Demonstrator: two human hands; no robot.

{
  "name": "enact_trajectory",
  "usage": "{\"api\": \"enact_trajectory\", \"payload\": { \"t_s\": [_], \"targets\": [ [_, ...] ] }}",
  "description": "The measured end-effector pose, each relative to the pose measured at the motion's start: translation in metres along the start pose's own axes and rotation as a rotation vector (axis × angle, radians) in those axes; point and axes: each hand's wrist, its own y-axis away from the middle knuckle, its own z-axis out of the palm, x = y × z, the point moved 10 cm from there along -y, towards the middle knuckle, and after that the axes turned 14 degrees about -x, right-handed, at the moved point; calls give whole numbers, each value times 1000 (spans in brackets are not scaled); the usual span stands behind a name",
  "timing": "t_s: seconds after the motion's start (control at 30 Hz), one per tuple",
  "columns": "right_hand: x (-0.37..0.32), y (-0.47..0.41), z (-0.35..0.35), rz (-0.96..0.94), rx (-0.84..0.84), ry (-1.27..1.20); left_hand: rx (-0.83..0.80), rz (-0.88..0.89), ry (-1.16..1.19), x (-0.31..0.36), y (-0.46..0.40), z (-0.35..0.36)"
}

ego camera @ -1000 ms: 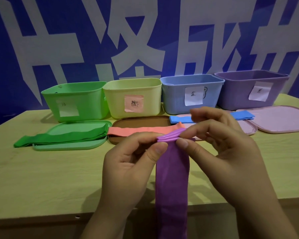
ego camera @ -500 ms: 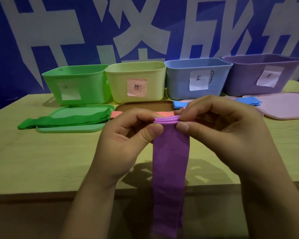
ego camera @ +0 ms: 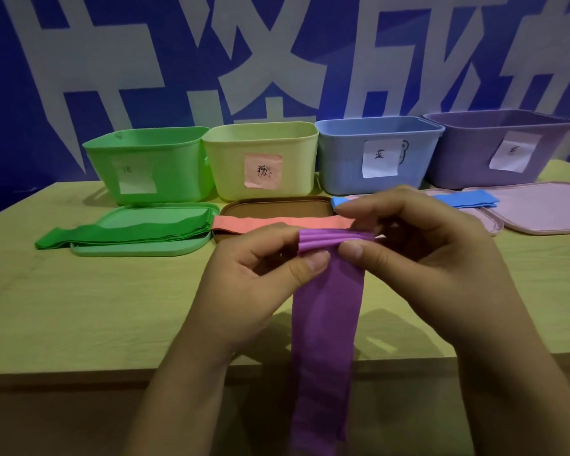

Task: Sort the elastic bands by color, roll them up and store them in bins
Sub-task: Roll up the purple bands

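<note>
A purple elastic band (ego camera: 326,324) hangs down over the table's front edge, its top end folded into a small roll. My left hand (ego camera: 254,278) pinches the roll's left side between thumb and fingers. My right hand (ego camera: 418,255) pinches its right side. Behind them lie green bands (ego camera: 125,233) on a green lid, a pink band (ego camera: 277,222) across a brown lid, and blue bands (ego camera: 464,199) on a pink lid. At the back stand the green bin (ego camera: 145,166), yellow bin (ego camera: 260,159), blue bin (ego camera: 372,153) and purple bin (ego camera: 497,149), each with a paper label.
The green lid (ego camera: 135,248), the brown lid (ego camera: 277,205) and two pink lids (ego camera: 540,209) lie flat in front of the bins. The wooden table (ego camera: 79,307) ends just below my wrists. A blue wall with large white characters rises behind.
The purple band's top end has been turned over further, so the roll is thicker. Both hands have stayed at the table's middle while the view tilted slightly.
</note>
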Motion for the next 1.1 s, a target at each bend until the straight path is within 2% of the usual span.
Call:
{"api": "enact_trajectory", "payload": {
  "t_s": [0.17, 0.3, 0.47, 0.6, 0.67, 0.77, 0.83, 0.93, 1.0, 1.1],
  "targets": [
    [0, -1, 4, 15, -87, 135, 33, 43, -210, 7, 0, -3],
    [-1, -2, 6, -17, -122, 143, 79, 78, -293, 13, 1, -3],
    [-9, 0, 5, -101, -26, 213, 93, 36, -221, 7, 0, -4],
    [-12, 3, 3, -123, 42, 221, -5, -9, -54, -2, -4, 3],
    [-10, 3, 4, -123, 20, 178, -8, 1, -97, 1, -3, 4],
    [-4, 0, 12, -80, -107, 86, 39, 82, -280, 12, 0, 2],
    [-3, -1, 13, -66, -117, 152, 91, 107, -315, 14, 3, 1],
    [-15, 3, 6, -150, -10, 294, 144, 63, -264, 8, 2, 0],
    [-22, 6, 3, -204, 42, 350, 133, -34, -169, -3, -2, -2],
    [-25, 8, 0, -229, 93, 357, -32, -116, -23, -17, -7, 9]
  ]
}}
